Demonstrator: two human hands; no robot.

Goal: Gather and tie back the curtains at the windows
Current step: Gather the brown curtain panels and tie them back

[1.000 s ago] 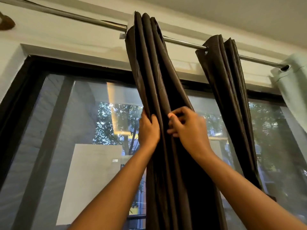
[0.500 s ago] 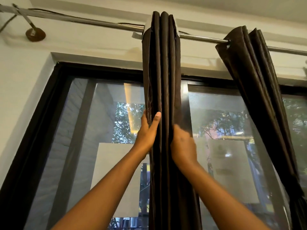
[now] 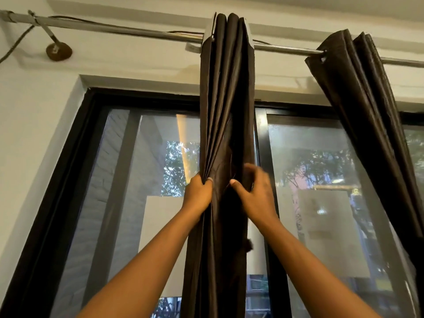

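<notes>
A dark brown curtain point(image 3: 226, 106) hangs gathered in narrow folds from the metal rod point(image 3: 128, 33), in front of the window's middle post. My left hand point(image 3: 199, 194) grips the folds on the curtain's left edge, thumb in front. My right hand point(image 3: 255, 192) is at the right edge, fingers curled around the fabric and blurred, thumb pressed on the front. A second brown curtain point(image 3: 367, 115) hangs bunched on the same rod to the right and slants away to the lower right.
The black-framed window point(image 3: 75, 171) fills the wall behind, with trees and buildings seen through the glass. A rod bracket point(image 3: 58, 51) and a loose cable sit on the wall at upper left. The ceiling is close above the rod.
My left hand went from flat against the curtain's left edge to gripping its folds. My right hand came round to the front of the right edge. The view shifted left.
</notes>
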